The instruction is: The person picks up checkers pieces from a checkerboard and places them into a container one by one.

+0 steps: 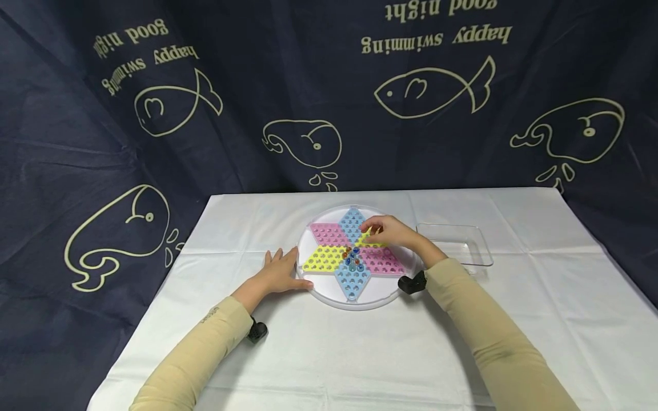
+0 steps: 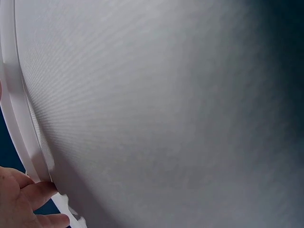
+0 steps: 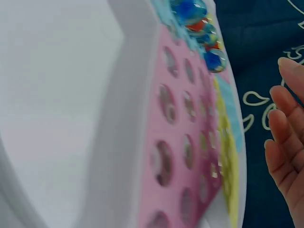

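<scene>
Game board (image 1: 379,287) has the left hand (image 1: 276,276) spread against it, right hand (image 1: 392,232) relaxed above.

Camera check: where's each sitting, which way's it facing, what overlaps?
Head: on the head, facing forward and down at the game board; left hand, right hand and sleeves show.
Left wrist: on that wrist, facing white cloth and board rim; left hand partly shows, lower left.
Right wrist: on that wrist, facing across the board; right hand partly shows, right edge.
Shared: marbles appear in head and right wrist.
</scene>
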Motion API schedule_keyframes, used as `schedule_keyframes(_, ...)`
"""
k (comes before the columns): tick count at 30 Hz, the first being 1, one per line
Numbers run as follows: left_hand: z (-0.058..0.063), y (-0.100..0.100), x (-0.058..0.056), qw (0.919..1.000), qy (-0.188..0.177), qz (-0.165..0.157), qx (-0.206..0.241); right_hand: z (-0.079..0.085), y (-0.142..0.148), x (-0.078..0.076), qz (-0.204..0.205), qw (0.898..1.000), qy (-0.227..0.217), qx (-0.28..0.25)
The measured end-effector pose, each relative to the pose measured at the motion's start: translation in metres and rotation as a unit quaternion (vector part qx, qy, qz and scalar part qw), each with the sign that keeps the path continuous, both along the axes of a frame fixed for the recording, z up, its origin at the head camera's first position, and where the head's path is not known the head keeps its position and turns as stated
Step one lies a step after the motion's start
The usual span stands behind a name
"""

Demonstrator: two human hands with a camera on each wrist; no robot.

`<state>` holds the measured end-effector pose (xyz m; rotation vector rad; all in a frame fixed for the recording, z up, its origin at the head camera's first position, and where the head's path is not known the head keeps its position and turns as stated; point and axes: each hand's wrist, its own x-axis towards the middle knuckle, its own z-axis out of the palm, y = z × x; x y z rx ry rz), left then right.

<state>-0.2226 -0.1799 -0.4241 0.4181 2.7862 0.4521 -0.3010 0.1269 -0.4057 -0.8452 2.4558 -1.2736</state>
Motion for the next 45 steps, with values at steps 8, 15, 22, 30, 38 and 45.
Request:
schedule_keyframes(8,0.001,0.001,0.0,1.0,-0.003,0.002,-0.002,-0.006,-0.01,0.001,0.017,0.999,0.009,0.037)
schedule_keyframes(15,0.0,0.0,0.0,1.0,-0.002,0.001,-0.002,-0.01,-0.017,0.002,0.02,0.998,-0.004,0.055)
schedule_keyframes(22,-0.001,0.0,-0.001,1.0,0.001,0.0,-0.002,-0.012,-0.02,0.002,0.022,0.997,-0.001,0.072)
schedule_keyframes(30,-0.002,-0.001,-0.001,1.0,0.001,-0.001,-0.004,-0.013,-0.023,0.002,0.029,0.996,0.001,0.087)
schedule_keyframes(38,-0.002,-0.001,-0.001,1.0,0.002,-0.002,-0.005,-0.012,-0.025,0.002,0.051,0.994,0.009,0.101)
schedule_keyframes(45,-0.001,-0.001,0.0,1.0,0.0,-0.002,-0.002,-0.012,-0.027,0.001,0.051,0.992,0.01,0.115)
